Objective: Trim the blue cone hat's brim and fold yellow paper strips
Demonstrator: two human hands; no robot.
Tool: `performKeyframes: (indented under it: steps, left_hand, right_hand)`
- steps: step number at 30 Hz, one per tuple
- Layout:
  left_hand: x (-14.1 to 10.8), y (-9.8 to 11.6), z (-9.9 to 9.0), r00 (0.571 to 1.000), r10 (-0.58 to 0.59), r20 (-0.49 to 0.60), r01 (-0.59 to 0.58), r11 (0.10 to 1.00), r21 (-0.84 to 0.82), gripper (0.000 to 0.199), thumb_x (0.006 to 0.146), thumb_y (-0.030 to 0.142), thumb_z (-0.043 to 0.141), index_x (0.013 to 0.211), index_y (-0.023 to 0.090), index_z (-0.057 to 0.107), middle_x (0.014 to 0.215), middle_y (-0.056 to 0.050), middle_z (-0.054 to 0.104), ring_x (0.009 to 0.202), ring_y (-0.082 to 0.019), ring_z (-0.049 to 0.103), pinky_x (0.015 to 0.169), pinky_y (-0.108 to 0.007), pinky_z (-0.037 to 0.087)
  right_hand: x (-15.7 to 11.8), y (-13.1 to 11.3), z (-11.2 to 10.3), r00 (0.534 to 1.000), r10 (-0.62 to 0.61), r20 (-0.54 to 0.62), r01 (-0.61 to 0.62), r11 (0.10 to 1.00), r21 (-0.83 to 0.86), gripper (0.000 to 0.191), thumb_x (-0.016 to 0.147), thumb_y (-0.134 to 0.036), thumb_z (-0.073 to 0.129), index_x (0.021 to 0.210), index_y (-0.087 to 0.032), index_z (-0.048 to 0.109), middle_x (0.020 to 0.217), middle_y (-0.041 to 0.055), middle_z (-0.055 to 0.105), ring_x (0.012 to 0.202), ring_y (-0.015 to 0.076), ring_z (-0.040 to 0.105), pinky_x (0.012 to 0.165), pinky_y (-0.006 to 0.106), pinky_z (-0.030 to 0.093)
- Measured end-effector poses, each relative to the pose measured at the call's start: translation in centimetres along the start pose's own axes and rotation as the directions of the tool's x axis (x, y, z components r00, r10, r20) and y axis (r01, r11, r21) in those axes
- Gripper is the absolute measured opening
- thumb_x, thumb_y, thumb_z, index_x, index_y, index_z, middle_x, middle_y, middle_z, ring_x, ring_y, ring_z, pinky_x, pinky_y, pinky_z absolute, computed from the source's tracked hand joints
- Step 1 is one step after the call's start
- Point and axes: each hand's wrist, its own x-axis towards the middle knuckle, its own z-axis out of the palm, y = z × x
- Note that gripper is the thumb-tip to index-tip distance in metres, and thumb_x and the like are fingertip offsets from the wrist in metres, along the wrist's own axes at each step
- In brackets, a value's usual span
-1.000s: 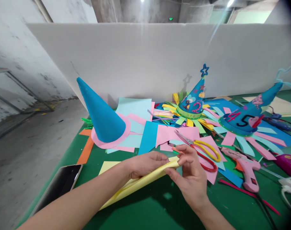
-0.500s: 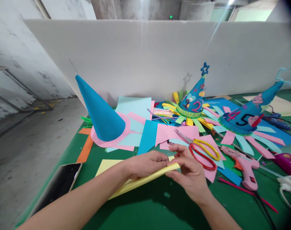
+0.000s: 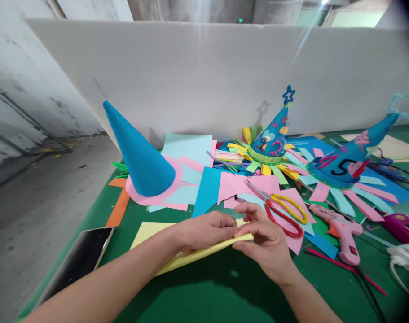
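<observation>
A sheet of yellow paper (image 3: 204,249) is folded along its near edge, just above the green table. My left hand (image 3: 207,231) is closed over the paper, its fingers pressing near the fold. At the right end of the fold, my right hand (image 3: 261,237) pinches the paper between thumb and fingers. Part of the sheet is hidden under my left hand and forearm. Just beyond my right hand lie scissors (image 3: 285,213) with one red and one yellow handle, on pink and blue paper scraps (image 3: 248,184).
A plain blue cone hat (image 3: 145,161) with a pink brim stands at the left. Two decorated cone hats (image 3: 270,139) (image 3: 345,159) are at the back right. A pink glue gun (image 3: 345,233) lies right of my hands, a phone (image 3: 76,260) at left. A white board (image 3: 197,85) stands behind.
The folded edge of the yellow paper looks a little flatter at its right end. Both hands stay almost in place on it; the view has shifted slightly.
</observation>
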Motion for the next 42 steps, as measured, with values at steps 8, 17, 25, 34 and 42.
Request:
performKeyframes:
  steps: [8,17,25,34,42]
  left_hand:
    - [-0.5,0.6,0.2,1.0,-0.013,-0.002,0.013,1.0,-0.002,0.039,0.08,0.053,0.041,0.064,0.017,0.042,0.061,0.005,0.033,0.056,-0.008,0.028,0.047,-0.021,0.022]
    - [-0.7,1.0,0.3,1.0,-0.007,-0.002,0.007,0.999,0.042,0.035,0.081,0.048,0.042,0.066,0.016,0.046,0.063,0.004,0.037,0.059,-0.008,0.032,0.05,-0.021,0.024]
    - [-1.0,1.8,0.2,1.0,-0.002,0.011,0.001,0.996,0.094,0.034,0.082,0.045,0.04,0.066,0.016,0.047,0.064,0.004,0.038,0.06,-0.009,0.034,0.051,-0.021,0.025]
    - [-0.8,1.6,0.1,0.999,-0.007,0.031,0.004,0.993,0.116,0.033,0.082,0.045,0.039,0.067,0.017,0.047,0.065,0.003,0.038,0.061,-0.009,0.034,0.052,-0.021,0.025]
    - [-0.8,1.3,0.2,0.999,0.041,0.009,-0.042,0.992,0.122,0.033,0.083,0.044,0.038,0.065,0.017,0.043,0.064,0.004,0.036,0.061,-0.009,0.034,0.053,-0.021,0.027]
  right_hand:
    - [-0.1,0.0,-0.2,0.996,-0.041,0.082,0.039,0.999,0.023,0.019,0.069,-0.022,0.07,0.082,-0.035,0.067,0.108,-0.0009,0.051,0.106,0.0177,0.045,0.085,0.03,0.036]
    - [-0.2,-0.1,-0.2,0.997,-0.03,0.072,0.028,0.999,0.038,0.016,0.068,-0.024,0.071,0.08,-0.034,0.068,0.104,0.0021,0.051,0.107,0.0213,0.045,0.089,0.037,0.037]
    - [-0.2,-0.1,-0.1,0.997,-0.026,0.075,0.024,0.999,0.027,0.016,0.066,-0.025,0.071,0.078,-0.034,0.068,0.105,0.0011,0.049,0.106,0.0213,0.045,0.093,0.039,0.034]
    - [-0.3,0.0,-0.2,0.998,-0.023,0.064,0.021,0.999,0.034,0.015,0.066,-0.025,0.071,0.078,-0.033,0.068,0.103,0.0018,0.051,0.105,0.0212,0.046,0.091,0.038,0.036]
    - [-0.3,-0.2,0.0,0.998,-0.028,0.051,0.027,0.999,0.017,0.013,0.068,-0.026,0.07,0.077,-0.034,0.068,0.099,0.0013,0.053,0.103,0.0202,0.047,0.09,0.038,0.036]
